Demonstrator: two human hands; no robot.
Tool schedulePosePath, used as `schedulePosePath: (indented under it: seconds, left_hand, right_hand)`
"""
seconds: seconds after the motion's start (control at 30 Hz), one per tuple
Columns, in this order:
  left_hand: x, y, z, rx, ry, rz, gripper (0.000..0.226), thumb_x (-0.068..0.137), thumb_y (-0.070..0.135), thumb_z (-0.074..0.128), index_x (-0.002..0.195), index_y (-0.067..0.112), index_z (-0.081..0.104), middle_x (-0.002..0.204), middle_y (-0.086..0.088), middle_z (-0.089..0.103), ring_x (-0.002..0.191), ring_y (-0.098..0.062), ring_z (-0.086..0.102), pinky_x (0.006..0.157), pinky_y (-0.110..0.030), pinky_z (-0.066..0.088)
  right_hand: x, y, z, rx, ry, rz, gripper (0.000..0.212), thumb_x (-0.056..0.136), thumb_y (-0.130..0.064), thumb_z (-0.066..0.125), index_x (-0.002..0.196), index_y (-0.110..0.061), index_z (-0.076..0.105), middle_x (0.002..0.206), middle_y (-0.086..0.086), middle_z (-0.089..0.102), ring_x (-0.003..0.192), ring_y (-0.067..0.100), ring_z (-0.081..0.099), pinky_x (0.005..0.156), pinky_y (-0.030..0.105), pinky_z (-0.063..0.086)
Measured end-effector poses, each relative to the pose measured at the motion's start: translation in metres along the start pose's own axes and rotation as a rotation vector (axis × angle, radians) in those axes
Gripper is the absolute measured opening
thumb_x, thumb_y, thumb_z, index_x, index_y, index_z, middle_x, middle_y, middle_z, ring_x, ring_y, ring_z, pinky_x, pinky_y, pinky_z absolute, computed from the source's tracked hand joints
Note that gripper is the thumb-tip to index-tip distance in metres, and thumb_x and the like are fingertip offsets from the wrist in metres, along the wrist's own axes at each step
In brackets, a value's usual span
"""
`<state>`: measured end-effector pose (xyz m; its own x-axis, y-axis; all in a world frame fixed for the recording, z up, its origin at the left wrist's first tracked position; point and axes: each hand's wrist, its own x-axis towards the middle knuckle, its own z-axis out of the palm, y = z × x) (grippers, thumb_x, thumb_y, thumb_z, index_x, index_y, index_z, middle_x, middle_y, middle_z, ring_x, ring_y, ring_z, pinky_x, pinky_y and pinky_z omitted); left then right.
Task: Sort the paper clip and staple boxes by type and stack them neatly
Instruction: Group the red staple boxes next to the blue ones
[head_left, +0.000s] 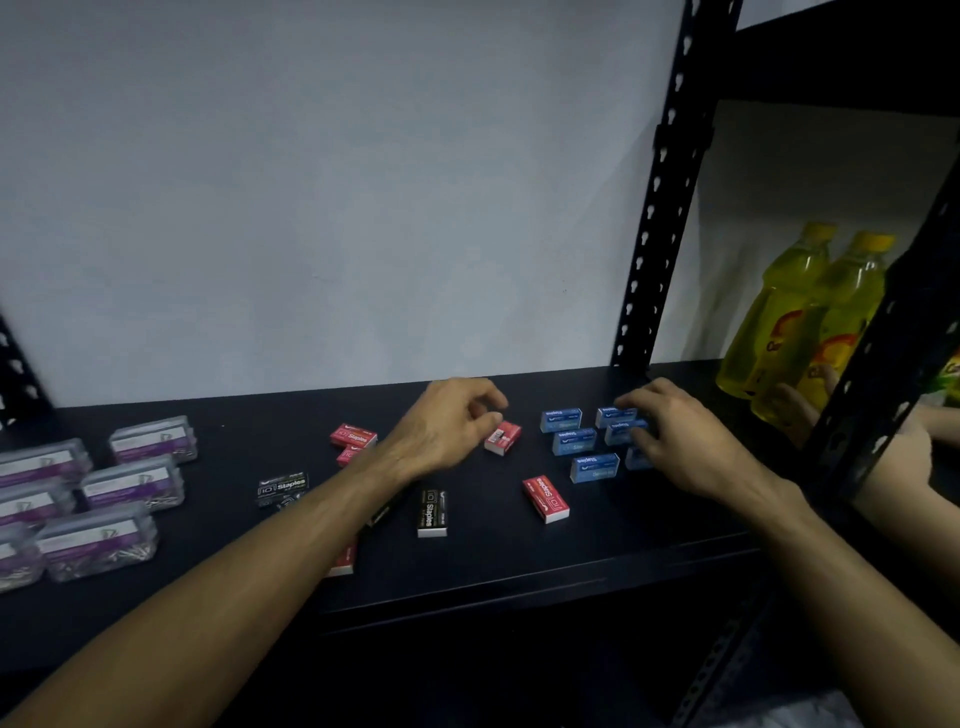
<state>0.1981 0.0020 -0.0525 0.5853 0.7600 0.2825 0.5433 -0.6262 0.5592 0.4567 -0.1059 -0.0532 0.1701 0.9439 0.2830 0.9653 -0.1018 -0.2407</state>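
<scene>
On the black shelf (493, 566), my left hand (447, 421) pinches a small red staple box (503, 437), tilted up near the back. My right hand (675, 441) rests with spread fingers on a cluster of blue staple boxes (574, 441) at the right. More red staple boxes lie around: one by the blue boxes (545, 499), a pair behind my left forearm (353, 435), one near the front edge (343, 564). Black staple boxes (432, 512) (283, 488) lie in the middle. Clear paper clip boxes with purple labels (132, 483) sit at the left.
A black perforated upright (660, 208) rises at the back right of the shelf. Beyond it stand yellow bottles (810, 312). Another upright (883, 364) stands at the front right, and a white wall backs the shelf.
</scene>
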Motion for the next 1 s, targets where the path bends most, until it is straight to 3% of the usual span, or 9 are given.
schedulePosePath:
  seconds: [0.13,0.3,0.47,0.67,0.87,1.0]
  left_hand:
    - [0.001,-0.028,-0.021,0.017,0.008,-0.049,0.015,0.093,0.024,0.063,0.106,0.024,0.071,0.091,0.008,0.068,0.081,-0.001,0.062,0.071,-0.018,0.046]
    - [0.01,-0.057,-0.036,0.071,-0.065,-0.1,0.023,0.091,0.018,0.067,0.113,0.022,0.07,0.101,0.008,0.068,0.093,-0.005,0.063,0.075,-0.013,0.043]
    - [0.02,-0.071,-0.035,0.123,-0.207,-0.111,0.04,0.091,0.012,0.068,0.129,0.02,0.062,0.129,0.002,0.063,0.117,-0.013,0.059,0.094,-0.021,0.045]
    - [0.031,-0.077,-0.03,0.218,-0.303,-0.079,0.047,0.094,0.018,0.064,0.139,0.023,0.053,0.142,0.003,0.051,0.123,-0.016,0.053,0.103,-0.029,0.043]
    - [0.035,-0.084,-0.027,0.315,-0.369,-0.064,0.038,0.096,0.024,0.06,0.133,0.02,0.059,0.132,0.002,0.056,0.118,-0.017,0.054,0.095,-0.024,0.038]
    - [0.035,-0.085,-0.026,0.305,-0.341,-0.073,0.031,0.097,0.026,0.059,0.126,0.019,0.064,0.113,0.004,0.058,0.098,-0.011,0.052,0.086,-0.023,0.039]
  right_hand:
    - [0.014,-0.034,0.008,0.015,-0.031,-0.092,0.038,0.097,-0.019,0.058,0.135,-0.024,0.056,0.134,-0.003,0.049,0.124,0.015,0.049,0.103,0.031,0.045]
    - [0.041,-0.066,0.031,-0.021,-0.094,-0.233,0.036,0.095,-0.014,0.055,0.13,-0.023,0.061,0.13,-0.001,0.053,0.123,0.017,0.048,0.1,0.034,0.044]
    - [0.064,-0.083,0.05,-0.163,-0.24,-0.322,0.048,0.089,-0.007,0.052,0.133,-0.026,0.059,0.136,-0.004,0.053,0.123,0.02,0.047,0.1,0.038,0.044]
    - [0.082,-0.089,0.061,-0.271,-0.367,-0.377,0.054,0.083,-0.005,0.055,0.132,-0.027,0.058,0.136,-0.004,0.057,0.122,0.021,0.047,0.099,0.042,0.044]
    - [0.085,-0.09,0.062,-0.244,-0.362,-0.39,0.037,0.092,-0.019,0.055,0.128,-0.028,0.063,0.125,-0.005,0.063,0.116,0.02,0.05,0.095,0.04,0.047]
    - [0.083,-0.092,0.061,-0.213,-0.386,-0.372,0.035,0.092,-0.035,0.059,0.125,-0.026,0.065,0.118,-0.005,0.065,0.113,0.019,0.054,0.092,0.037,0.048]
